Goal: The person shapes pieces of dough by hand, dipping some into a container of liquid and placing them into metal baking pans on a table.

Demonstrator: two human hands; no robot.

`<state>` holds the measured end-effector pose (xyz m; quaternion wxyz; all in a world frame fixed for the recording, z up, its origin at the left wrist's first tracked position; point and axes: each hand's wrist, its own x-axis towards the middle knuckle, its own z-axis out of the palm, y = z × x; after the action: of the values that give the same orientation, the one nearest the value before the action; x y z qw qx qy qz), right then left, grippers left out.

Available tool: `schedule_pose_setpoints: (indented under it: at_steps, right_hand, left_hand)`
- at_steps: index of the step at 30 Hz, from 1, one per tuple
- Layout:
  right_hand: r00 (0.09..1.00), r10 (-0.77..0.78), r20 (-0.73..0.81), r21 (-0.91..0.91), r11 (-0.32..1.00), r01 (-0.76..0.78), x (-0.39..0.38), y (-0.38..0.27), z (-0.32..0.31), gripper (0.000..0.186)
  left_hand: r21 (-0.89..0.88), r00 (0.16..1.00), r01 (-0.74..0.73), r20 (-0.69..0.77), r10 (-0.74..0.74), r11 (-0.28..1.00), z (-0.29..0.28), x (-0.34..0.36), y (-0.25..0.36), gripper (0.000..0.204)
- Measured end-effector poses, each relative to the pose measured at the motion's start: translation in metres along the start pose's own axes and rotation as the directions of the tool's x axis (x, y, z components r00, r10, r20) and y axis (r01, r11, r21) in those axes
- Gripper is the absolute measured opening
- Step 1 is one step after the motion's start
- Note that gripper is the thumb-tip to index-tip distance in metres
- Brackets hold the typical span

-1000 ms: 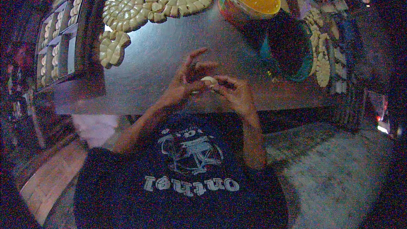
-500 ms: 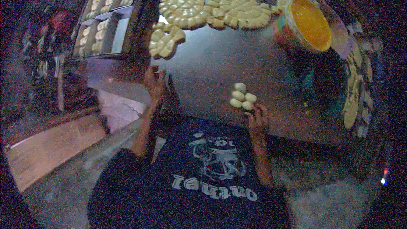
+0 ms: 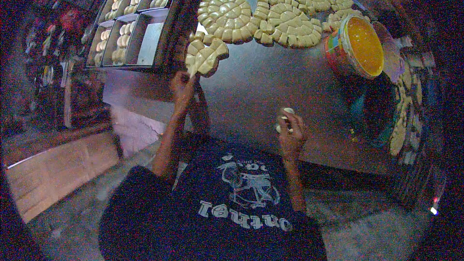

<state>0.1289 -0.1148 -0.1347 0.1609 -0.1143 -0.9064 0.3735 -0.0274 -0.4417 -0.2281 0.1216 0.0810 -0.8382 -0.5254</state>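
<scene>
At the near tip of a small cluster of pale dough pieces [image 3: 207, 57], my left hand [image 3: 181, 89] pinches one piece, which stretches toward the fingertips. My right hand [image 3: 293, 137] lies lower on the metal table, its fingers curled over a few small white dough balls [image 3: 288, 110]. Parts of these balls show between and beyond the fingers; the rest are hidden under the hand.
Large dough rounds scored into segments [image 3: 228, 19] lie along the far side of the metal table [image 3: 241, 77]. A tub of orange-yellow filling [image 3: 365, 46] stands at the right. Divided dark baking tins [image 3: 153, 38] at the left hold rows of dough balls.
My left hand has moved onto the dough cluster and taken hold of a piece. My right hand has closed over the dough balls that lay beside its fingertips. The whole view has shifted slightly.
</scene>
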Motion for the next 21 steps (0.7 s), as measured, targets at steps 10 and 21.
schedule_pose_setpoints:
  at_steps: [10, 21]
  right_hand:
    - [0.663, 0.238, 0.71, 0.452, 0.567, -0.688, 0.027, -0.089, 0.081, 0.031]
    - [0.873, 0.272, 0.404, 0.619, 0.622, -0.48, 0.016, -0.07, 0.026, 0.035]
  left_hand:
    - [-0.297, 0.779, 0.505, 0.561, -0.28, 0.81, -0.021, -0.103, 0.091, 0.017]
    - [-0.292, 0.962, 0.046, 0.272, 0.036, 0.955, -0.001, -0.116, 0.183, 0.027]
